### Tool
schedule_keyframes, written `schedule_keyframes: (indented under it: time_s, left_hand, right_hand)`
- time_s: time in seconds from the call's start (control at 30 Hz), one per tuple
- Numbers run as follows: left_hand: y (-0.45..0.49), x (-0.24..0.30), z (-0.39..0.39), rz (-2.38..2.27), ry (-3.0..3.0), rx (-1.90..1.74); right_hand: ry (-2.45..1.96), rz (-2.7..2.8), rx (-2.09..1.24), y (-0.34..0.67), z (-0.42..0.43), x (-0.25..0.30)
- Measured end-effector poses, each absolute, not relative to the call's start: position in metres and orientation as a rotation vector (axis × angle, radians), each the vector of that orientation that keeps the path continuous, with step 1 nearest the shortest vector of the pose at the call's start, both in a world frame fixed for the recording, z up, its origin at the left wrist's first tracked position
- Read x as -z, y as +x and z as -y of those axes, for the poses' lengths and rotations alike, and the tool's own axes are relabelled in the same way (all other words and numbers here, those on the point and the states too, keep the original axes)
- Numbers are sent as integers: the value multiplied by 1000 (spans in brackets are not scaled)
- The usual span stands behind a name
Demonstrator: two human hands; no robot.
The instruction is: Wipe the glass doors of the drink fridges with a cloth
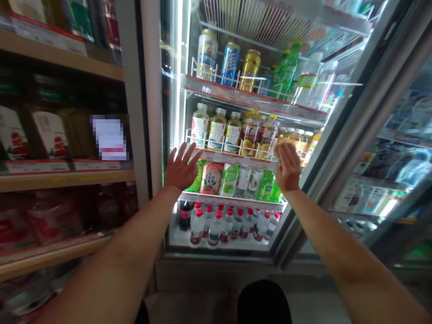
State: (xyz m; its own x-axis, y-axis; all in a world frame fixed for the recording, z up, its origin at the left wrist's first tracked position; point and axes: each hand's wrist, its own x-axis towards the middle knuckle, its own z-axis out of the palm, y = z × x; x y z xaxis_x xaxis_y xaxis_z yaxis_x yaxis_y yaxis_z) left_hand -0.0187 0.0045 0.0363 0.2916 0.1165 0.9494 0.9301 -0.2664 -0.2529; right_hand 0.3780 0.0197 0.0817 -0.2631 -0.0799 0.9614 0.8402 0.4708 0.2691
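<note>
My left hand (182, 171) is raised in front of the lit drinks fridge (219, 200), fingers spread and nothing in it. Close behind it stand green cartons and a red-and-white carton (212, 177). On the right, my right hand (288, 166) is held up with its fingers pressed together and bent; a pale patch shows at the fingertips, too blurred to name. Nearest to that hand are brown tea bottles with yellow caps (269, 135) and green packs (266, 185). Whether either hand touches glass or a shelf, I cannot tell.
Cans (230, 64) and green bottles (286, 69) line the upper fridge shelf. Red-capped bottles (216, 228) fill the bottom. A wooden shelf unit (67, 180) with bottles stands left. A metal door frame (337, 157) slants along the right, beside another fridge.
</note>
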Motion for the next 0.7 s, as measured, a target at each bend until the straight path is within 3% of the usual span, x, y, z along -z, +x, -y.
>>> schedule_keyframes:
  time_s: [0.17,0.3,0.53,0.7]
  left_hand:
    - [-20,-36,-4,975,-1606,1080]
    - [-20,-36,-4,972,-1612,1070]
    - [-19,-37,-4,941,-1571,1067]
    - [-18,-38,-2,948,-1548,1035]
  right_hand:
    - [-657,1947,1110,387,5,9]
    - [-560,2190,1145,398,13,34]
    - [-498,2372,1161,417,9,6]
    - [-680,2005,1239,429,-2,-54]
